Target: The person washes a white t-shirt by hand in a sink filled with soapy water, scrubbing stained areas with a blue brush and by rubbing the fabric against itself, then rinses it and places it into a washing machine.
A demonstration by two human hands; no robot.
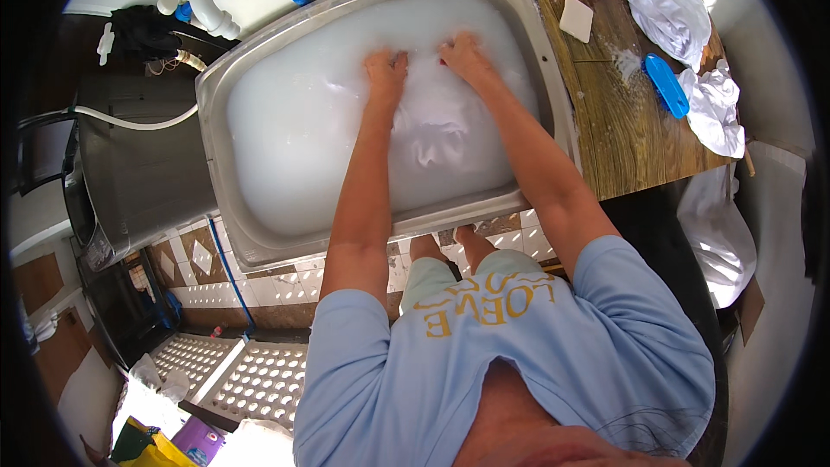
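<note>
Lying in the milky water of the steel sink (pixel 226 95), the white cloth (pixel 432 134) bunches under both hands; left hand (pixel 386 69) and right hand (pixel 465 56) have fingers curled tight on it, beside the desk (pixel 622 134).

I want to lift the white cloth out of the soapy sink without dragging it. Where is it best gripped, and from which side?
Probably at the bunched far end of the white cloth, where the left hand and right hand already press it. Come from above, near side: the folds there rise from the milky water in the steel sink, while the rest lies flat and submerged.
</note>
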